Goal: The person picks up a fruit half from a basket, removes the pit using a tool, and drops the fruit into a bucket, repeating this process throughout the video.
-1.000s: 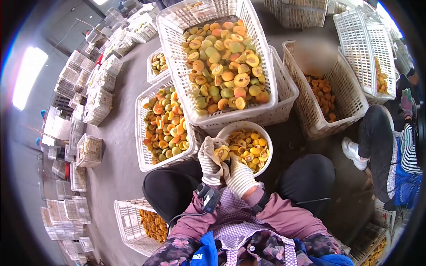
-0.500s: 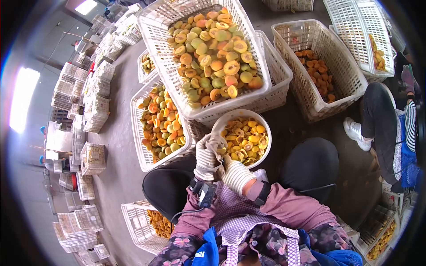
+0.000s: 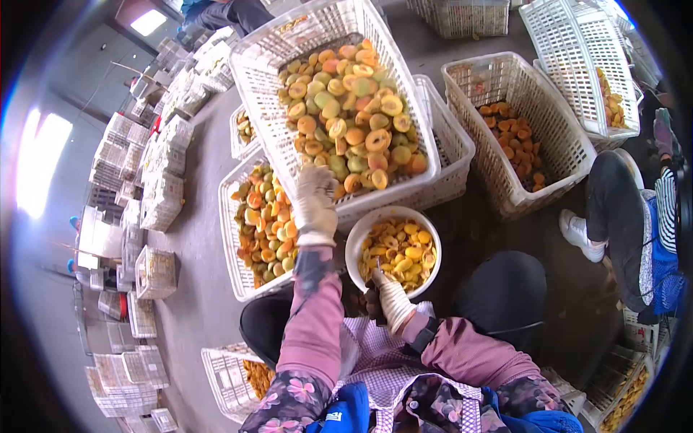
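My left hand, in a whitish glove, reaches over the near left rim of the large crate of halved fruit; its fingertips touch or hover at the fruit, and what they hold, if anything, is hidden. Below the crate, my right hand, in a striped, dark-stained glove, is closed around a small tool, of which only a thin tip shows. It is at the near edge of a round white bucket with yellow fruit pieces inside.
Another fruit crate stands at the left, and a crate with orange halves at the right. A crate with orange pieces is at lower left. A seated person's leg and white shoe show at far right. Stacked crates line the left.
My left hand has left my right hand and moved up to the large crate. My right hand is slightly lower and still near the bucket. The view has shifted a little.
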The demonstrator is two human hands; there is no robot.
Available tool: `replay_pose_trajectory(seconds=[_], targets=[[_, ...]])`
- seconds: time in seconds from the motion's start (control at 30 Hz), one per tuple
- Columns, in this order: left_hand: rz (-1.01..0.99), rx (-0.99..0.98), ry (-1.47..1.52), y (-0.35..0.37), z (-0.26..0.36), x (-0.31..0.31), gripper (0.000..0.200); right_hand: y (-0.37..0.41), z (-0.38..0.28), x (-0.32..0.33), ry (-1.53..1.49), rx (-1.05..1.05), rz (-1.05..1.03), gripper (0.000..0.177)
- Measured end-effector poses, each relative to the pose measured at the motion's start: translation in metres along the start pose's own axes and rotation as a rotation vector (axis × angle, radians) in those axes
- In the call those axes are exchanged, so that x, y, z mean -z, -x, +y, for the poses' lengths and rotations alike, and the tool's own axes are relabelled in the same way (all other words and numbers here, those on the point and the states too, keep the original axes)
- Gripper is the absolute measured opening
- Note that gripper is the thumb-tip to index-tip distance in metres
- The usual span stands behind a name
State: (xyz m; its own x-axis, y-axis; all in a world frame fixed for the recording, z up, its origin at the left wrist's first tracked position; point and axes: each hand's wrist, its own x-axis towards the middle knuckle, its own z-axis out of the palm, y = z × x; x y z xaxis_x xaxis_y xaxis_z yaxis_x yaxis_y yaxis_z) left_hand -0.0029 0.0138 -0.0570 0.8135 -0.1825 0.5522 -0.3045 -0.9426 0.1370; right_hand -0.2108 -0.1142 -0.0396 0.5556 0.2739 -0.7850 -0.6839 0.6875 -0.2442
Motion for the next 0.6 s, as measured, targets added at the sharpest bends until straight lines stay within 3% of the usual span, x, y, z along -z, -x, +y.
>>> replay_pose_trajectory(seconds=[0.03, 0.07, 0.1, 0.13, 0.23, 0.27, 0.3, 0.37, 0.43, 0.47, 0.5, 0.57, 0.6], targets=[[0.042, -0.226, 0.211, -0.014, -0.031, -0.074, 0.037, -0.01, 0.001, 0.003, 0.027, 0.071, -0.031, 0.035], [-0.422, 0.095, 0.29, -0.027, -0.03, -0.112, 0.04, -0.018, 0.002, 0.006, 0.011, 0.077, -0.059, 0.034], [-0.714, 0.352, 0.141, -0.043, 0.037, -0.043, 0.042, -0.024, 0.001, 0.007, -0.001, 0.078, -0.088, 0.034], [-0.586, 0.359, 0.025, -0.036, 0.032, -0.068, 0.044, -0.019, -0.002, 0.0, 0.01, 0.131, -0.031, 0.033], [-0.691, 0.389, 0.282, -0.04, 0.019, -0.061, 0.043, -0.029, -0.003, 0.001, 0.047, 0.21, -0.042, 0.031], [-0.568, 0.554, 0.772, -0.028, 0.024, -0.047, 0.041, -0.05, 0.006, 0.004, 0.127, 0.564, -0.01, 0.031], [-0.413, 0.709, 1.257, -0.007, 0.031, -0.03, 0.038, -0.069, 0.008, 0.013, 0.286, 0.721, 0.0, 0.032], [-0.224, 0.547, 1.498, 0.043, 0.047, 0.001, 0.033, -0.046, -0.004, -0.002, 0.087, 0.766, -0.098, 0.031], [-0.301, 0.708, 1.779, 0.07, 0.086, 0.05, 0.03, -0.043, -0.007, 0.004, 0.7, 1.072, 0.005, 0.042], [-0.325, 0.79, 1.757, 0.075, 0.098, 0.07, 0.03, -0.048, -0.006, 0.006, 0.707, 0.848, 0.019, 0.045], [-0.317, 0.895, 1.911, 0.081, 0.098, 0.078, 0.03, -0.047, 0.0, 0.007, 0.791, 0.856, 0.049, 0.05], [-0.354, 0.917, 1.787, 0.09, 0.088, 0.077, 0.034, -0.034, 0.001, 0.006, 1.047, 0.928, 0.15, 0.054], [-0.282, 0.981, 1.851, 0.092, 0.087, 0.08, 0.032, -0.027, -0.001, 0.003, 1.043, 0.91, 0.135, 0.055]])
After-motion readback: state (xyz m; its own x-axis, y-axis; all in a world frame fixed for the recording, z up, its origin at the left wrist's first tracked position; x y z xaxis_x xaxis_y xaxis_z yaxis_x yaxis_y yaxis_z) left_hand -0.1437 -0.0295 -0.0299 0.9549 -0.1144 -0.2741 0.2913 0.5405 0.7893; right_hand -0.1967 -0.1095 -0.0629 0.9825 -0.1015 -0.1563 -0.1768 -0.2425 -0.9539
